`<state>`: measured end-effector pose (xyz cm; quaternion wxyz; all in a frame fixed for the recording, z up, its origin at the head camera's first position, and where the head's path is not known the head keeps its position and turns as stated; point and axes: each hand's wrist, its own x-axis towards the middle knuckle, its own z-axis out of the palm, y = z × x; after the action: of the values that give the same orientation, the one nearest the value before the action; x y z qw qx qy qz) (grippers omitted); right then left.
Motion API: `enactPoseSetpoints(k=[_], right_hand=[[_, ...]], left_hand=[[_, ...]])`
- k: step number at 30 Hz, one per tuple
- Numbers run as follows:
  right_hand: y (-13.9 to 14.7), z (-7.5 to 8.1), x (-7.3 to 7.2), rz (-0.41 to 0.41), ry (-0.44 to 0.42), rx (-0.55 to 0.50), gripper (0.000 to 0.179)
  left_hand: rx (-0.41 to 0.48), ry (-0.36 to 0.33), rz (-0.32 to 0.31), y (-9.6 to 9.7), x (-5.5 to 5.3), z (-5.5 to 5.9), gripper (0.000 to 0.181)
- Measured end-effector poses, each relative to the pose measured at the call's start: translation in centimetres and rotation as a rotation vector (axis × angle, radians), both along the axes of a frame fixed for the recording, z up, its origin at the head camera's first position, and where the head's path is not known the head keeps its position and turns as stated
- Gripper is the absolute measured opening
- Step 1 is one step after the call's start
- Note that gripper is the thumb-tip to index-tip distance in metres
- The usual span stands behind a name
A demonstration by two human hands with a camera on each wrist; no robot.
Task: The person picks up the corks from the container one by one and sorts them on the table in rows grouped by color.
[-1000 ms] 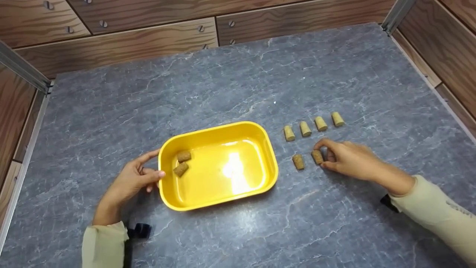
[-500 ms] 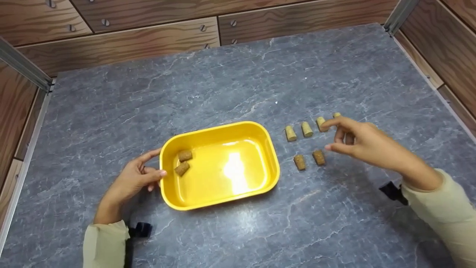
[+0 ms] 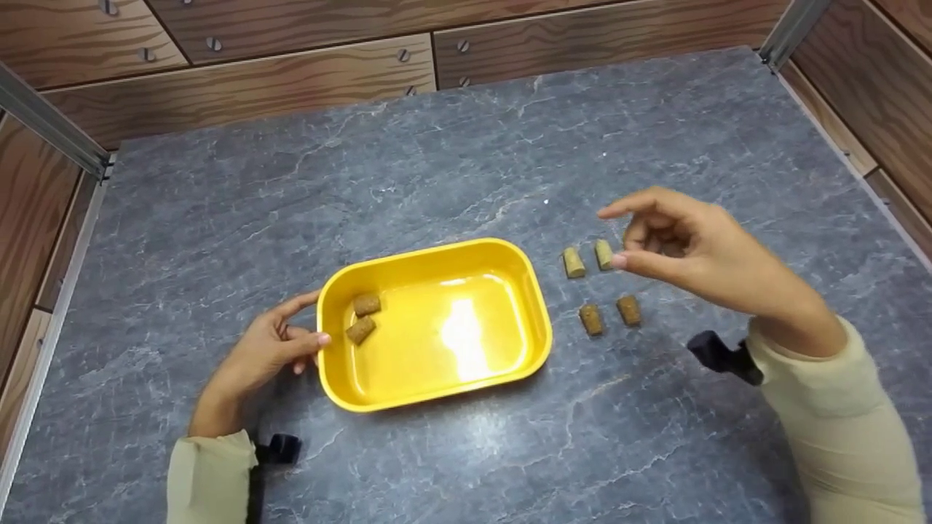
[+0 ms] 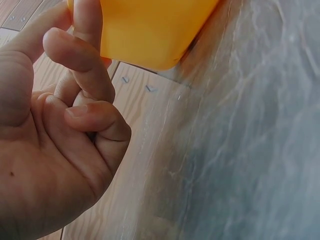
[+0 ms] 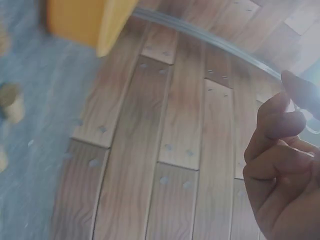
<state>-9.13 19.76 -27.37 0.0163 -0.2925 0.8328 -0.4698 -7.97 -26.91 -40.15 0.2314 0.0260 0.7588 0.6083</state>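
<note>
A yellow plastic tray (image 3: pixel 437 397) stands on the table in the head view, with two brown corks (image 3: pixel 367 305) lying inside at its left end. My left hand (image 3: pixel 266 349) holds the tray's left end, thumb on the rim and index finger along the outer wall; the left wrist view shows the other fingers curled. To the right of the tray, my right hand (image 3: pixel 688 236) hovers with thumb and index finger apart and nothing between them. Two pale corks (image 3: pixel 574 262) show beside its thumb; the hand covers the rest of their row. Nearer the front lie two brown corks (image 3: pixel 590 319).
The grey marbled table (image 3: pixel 306 196) extends around the tray. Wood-patterned panels (image 3: pixel 306 80) stand along the back and sides, with metal corner posts (image 3: pixel 794 33). Black wrist devices (image 3: pixel 717 353) are strapped to the forearms.
My right hand has let go of a brown cork, leaving it beside the other one, then lifted and moved up over the pale corks. My left hand stays at the tray.
</note>
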Motion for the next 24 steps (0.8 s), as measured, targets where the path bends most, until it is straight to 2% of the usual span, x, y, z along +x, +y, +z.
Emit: enactPoseSetpoints(k=[7,12,15,19,24], right_hand=[[-2.8,1.0,-1.3,0.061,0.004,-0.039,0.044],[-5.6,1.1,-2.7,0.170,-0.022,-0.008,0.043],[-7.5,1.0,-3.5,0.225,-0.070,0.002,0.044],[-9.8,1.2,-4.1,0.262,-0.114,0.008,0.044],[-12.7,1.2,-5.0,0.315,-0.107,0.036,0.045]], left_hand=[[0.003,0.006,-0.005,-0.2,0.0,0.0,0.072],[-0.018,0.004,0.004,-0.4,0.1,0.1,0.072],[-0.026,-0.001,0.004,-0.4,0.2,0.1,0.073],[-0.023,-0.004,0.001,-0.3,0.2,0.0,0.073],[-0.011,-0.002,-0.002,0.0,0.1,0.1,0.072]])
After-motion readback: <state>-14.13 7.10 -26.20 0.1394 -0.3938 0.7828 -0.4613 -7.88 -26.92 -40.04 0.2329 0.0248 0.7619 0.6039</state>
